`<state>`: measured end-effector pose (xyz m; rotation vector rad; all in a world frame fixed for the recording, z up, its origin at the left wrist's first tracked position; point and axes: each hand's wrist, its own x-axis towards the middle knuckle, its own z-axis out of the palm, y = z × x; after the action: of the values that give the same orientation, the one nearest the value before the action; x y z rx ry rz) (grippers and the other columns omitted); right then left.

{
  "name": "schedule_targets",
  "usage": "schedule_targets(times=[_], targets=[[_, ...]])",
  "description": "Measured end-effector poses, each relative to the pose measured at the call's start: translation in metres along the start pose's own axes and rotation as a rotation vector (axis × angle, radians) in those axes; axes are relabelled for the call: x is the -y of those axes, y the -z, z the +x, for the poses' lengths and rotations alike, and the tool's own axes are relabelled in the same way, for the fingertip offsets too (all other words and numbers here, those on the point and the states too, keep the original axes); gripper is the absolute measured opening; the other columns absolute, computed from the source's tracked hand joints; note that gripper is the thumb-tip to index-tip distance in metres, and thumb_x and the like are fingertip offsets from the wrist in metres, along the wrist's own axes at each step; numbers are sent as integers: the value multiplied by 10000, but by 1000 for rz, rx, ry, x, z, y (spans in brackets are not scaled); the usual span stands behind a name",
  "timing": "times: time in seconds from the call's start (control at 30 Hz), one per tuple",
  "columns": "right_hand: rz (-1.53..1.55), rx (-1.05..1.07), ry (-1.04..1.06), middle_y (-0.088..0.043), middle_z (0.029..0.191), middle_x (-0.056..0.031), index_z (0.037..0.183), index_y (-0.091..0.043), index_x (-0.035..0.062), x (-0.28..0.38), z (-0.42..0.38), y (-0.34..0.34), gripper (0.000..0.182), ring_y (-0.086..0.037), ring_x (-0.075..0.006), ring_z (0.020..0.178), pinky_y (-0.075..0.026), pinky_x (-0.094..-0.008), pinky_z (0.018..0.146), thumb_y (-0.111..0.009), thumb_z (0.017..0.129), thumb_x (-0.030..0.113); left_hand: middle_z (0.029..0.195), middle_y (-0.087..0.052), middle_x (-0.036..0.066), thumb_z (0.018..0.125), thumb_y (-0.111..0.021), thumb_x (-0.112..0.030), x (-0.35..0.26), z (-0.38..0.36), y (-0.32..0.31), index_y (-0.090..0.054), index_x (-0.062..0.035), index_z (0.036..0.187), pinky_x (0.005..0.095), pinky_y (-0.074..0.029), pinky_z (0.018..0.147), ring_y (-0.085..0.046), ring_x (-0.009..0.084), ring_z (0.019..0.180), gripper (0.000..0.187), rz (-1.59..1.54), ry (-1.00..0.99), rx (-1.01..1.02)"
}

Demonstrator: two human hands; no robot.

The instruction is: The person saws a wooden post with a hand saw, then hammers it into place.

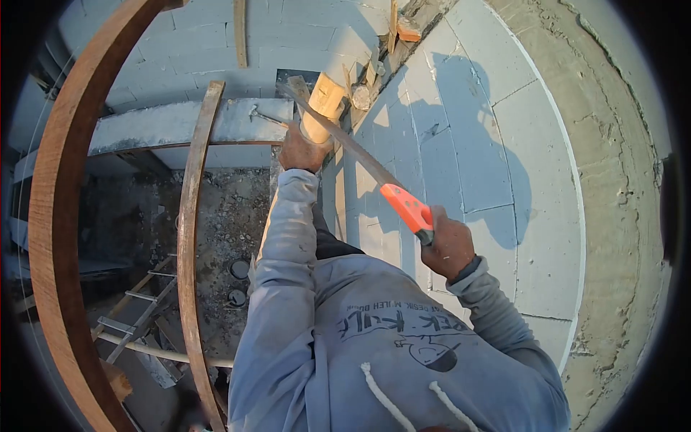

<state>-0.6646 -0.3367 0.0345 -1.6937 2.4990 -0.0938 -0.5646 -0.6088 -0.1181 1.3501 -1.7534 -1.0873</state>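
My right hand (449, 245) is closed around the orange and black handle of a hand saw (407, 207). The saw's long blade slants up and left, lying across a pale piece of timber (326, 97). Against the near end of that timber, just below the blade, my left hand (302, 150) is closed; part of its fingers is hidden. Whether the teeth have cut into the wood cannot be made out. A hammer (268, 116) lies on a board beside my left hand, its handle end close to my fingers.
A pale block wall (461, 165) runs along my right, with wood scraps and a broken brick (409, 30) near its far end. A large brown beam (54, 216) and a narrower plank (191, 230) cross at left. Far below are a rubble floor (230, 209) and a ladder (140, 317).
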Motion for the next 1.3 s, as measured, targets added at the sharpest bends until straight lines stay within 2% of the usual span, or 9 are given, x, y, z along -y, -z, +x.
schedule_targets(times=[0.07,0.27,0.47,0.67,0.83,0.93,1.1,1.2,1.3], targets=[[-1,-19,-26,-637,666,-176,1089,-497,7,-15,-36,8,373,-644,-366,612,-495,-453,567,-629,761,127,1047,-635,221,607,-827,-453,-1,11,-6,-491,-24,1096,494,-500,822,-627,396,979,732,43,9,-10],[-52,-70,114,-611,665,-207,985,-466,-45,25,89,-6,326,-616,-413,641,-489,-491,604,-580,700,63,1024,-651,224,601,-828,-451,4,8,7,-478,-31,1087,475,-507,809,-638,409,947,732,-27,-7,-18],[13,-32,7,-600,643,-193,1034,-488,-44,-8,-29,9,380,-620,-380,570,-469,-479,514,-628,701,75,1006,-673,202,618,-819,-512,2,7,3,-481,-65,1093,462,-501,817,-642,399,974,735,60,-11,12],[-64,-9,93,-623,688,-200,1000,-478,-34,29,87,-6,353,-635,-394,674,-496,-479,617,-611,689,66,1029,-669,209,580,-832,-533,9,5,-2,-474,-61,1107,480,-495,829,-638,413,979,793,19,13,-24],[36,-42,1,-614,651,-176,1011,-486,-27,7,-3,-1,338,-624,-381,601,-478,-483,563,-638,746,115,1006,-674,207,575,-836,-522,11,-2,-7,-472,-64,1104,462,-503,824,-638,411,972,788,82,29,46],[22,-52,-6,-613,640,-172,1012,-488,-27,-13,-38,9,339,-627,-372,583,-479,-477,550,-648,767,143,1008,-667,229,594,-809,-408,8,11,-3,-468,-39,1086,474,-501,836,-637,429,955,703,97,-14,52],[-123,-111,175,-618,654,-179,1019,-477,-43,25,87,-7,353,-636,-379,603,-498,-468,573,-641,763,136,1054,-652,251,589,-808,-396,-5,9,16,-492,-34,1126,466,-504,861,-634,409,996,720,71,28,97],[-25,-56,64,-618,654,-179,1040,-477,-23,22,47,-4,358,-634,-376,597,-486,-478,570,-633,744,105,1057,-656,242,594,-808,-398,7,13,-4,-486,-33,1186,449,-511,855,-638,398,1001,766,-3,-110,65],[-21,-40,-4,-618,654,-172,1060,-480,-14,-8,-28,10,380,-633,-374,593,-483,-481,570,-634,727,84,1077,-657,221,582,-819,-409,13,16,-5,-491,-55,1196,447,-504,866,-636,401,993,782,40,-28,134]])
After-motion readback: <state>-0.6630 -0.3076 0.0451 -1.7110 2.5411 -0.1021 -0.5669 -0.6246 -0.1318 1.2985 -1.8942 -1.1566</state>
